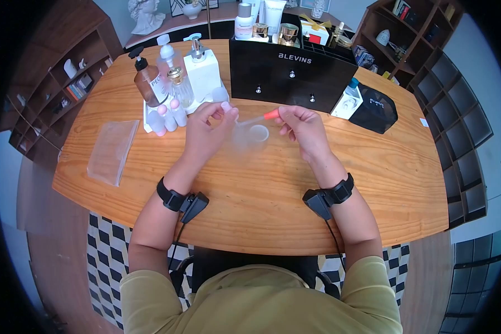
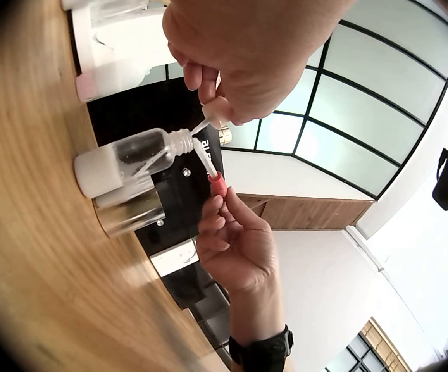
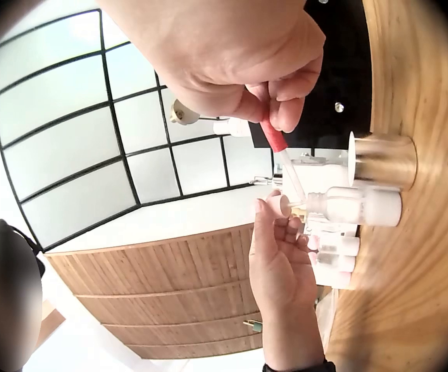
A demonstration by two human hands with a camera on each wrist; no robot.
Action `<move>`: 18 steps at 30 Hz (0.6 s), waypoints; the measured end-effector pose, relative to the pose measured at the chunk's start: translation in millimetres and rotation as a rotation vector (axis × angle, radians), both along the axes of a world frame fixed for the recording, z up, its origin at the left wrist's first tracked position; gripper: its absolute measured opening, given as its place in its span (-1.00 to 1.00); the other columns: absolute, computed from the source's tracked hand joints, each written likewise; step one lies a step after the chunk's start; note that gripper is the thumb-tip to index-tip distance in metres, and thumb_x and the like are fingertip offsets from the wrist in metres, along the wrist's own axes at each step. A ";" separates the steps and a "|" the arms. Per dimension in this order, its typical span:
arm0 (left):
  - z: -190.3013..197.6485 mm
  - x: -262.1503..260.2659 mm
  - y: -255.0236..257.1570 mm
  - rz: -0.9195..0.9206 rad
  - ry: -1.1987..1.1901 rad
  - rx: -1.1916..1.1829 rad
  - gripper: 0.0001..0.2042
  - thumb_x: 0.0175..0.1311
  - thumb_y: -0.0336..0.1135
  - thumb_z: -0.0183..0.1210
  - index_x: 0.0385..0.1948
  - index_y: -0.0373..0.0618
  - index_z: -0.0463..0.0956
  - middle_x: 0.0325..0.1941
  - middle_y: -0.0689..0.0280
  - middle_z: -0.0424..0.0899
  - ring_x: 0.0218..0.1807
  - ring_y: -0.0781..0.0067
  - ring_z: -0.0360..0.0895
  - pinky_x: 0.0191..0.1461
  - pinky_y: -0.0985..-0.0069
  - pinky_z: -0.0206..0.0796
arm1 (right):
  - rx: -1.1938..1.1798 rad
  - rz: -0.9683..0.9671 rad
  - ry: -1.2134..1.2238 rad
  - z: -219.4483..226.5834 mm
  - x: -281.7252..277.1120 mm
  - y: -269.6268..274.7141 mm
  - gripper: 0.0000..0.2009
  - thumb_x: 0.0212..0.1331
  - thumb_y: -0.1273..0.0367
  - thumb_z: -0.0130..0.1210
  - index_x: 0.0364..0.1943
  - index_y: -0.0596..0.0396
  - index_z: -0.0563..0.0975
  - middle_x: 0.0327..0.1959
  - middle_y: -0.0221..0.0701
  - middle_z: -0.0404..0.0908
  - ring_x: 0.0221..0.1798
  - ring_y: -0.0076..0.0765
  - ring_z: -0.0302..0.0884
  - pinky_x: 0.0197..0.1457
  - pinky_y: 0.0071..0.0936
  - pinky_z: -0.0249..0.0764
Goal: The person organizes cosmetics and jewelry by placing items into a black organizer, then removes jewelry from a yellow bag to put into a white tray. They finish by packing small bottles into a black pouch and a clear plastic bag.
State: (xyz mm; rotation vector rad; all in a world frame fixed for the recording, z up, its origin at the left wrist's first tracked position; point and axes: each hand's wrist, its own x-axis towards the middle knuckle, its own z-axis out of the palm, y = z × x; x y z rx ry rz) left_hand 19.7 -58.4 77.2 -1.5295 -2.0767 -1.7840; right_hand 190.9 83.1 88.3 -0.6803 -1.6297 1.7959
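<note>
A clear bottle [image 2: 143, 156] with a whitish lower part stands uncapped on the table. My left hand [image 1: 210, 128] pinches a pale pink cap [image 2: 217, 112], whose thin stem slants into the bottle's mouth. Between thumb and fingers, my right hand [image 1: 306, 129] holds the red end [image 3: 273, 136] of a translucent dropper [image 3: 292, 172], its tip at the bottle's mouth. Beside the bottle is an open cup with a gold-coloured outside [image 3: 383, 160]. Whether the dropper tip enters the bottle, I cannot tell.
Behind the hands stands a black drawer box [image 1: 289, 69] topped with cosmetics. A white tray [image 1: 148, 118] of bottles is at the back left, a clear pouch [image 1: 112, 153] at the left. A white box [image 1: 348, 102] and black pouch [image 1: 376, 109] lie at the back right.
</note>
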 end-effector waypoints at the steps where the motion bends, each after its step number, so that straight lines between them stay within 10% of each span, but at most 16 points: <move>1: 0.1 0.1 0.0 0.001 -0.001 -0.001 -0.79 0.15 -0.26 0.29 -0.32 -0.21 0.61 -0.38 0.36 0.60 -0.32 0.57 0.39 -0.20 0.60 0.26 | 0.008 -0.003 0.012 -0.6 -0.3 -0.5 -0.81 0.25 0.26 0.15 -0.29 0.09 0.64 -0.47 -0.52 0.64 -0.54 -0.71 0.45 -0.55 -0.74 0.23; 18: 0.2 0.4 0.1 0.001 0.002 -0.002 -0.79 0.14 -0.27 0.30 -0.31 -0.21 0.63 -0.37 0.35 0.62 -0.33 0.57 0.41 -0.20 0.60 0.28 | 0.026 -0.004 0.004 0.9 0.0 -2.8 -0.82 0.24 0.28 0.16 -0.29 0.10 0.63 -0.45 -0.51 0.64 -0.54 -0.70 0.45 -0.55 -0.75 0.21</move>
